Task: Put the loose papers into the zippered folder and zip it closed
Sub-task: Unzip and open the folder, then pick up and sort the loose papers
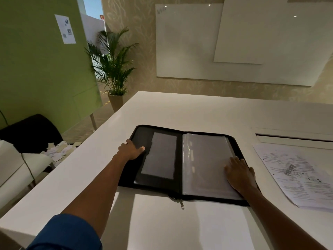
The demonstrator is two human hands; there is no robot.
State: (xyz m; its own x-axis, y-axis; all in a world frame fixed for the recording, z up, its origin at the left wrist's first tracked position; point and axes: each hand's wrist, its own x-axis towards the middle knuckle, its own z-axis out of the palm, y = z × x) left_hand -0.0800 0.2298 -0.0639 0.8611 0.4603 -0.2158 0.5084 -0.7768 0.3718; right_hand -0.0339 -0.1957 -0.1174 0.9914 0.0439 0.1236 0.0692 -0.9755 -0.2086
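the folder (182,163) lies open in the middle of the frame. the left hand (130,150) grips its left edge, the right hand (238,175) rests flat on its right page. the papers (297,175) lie at the right edge, nearer to the right hand.
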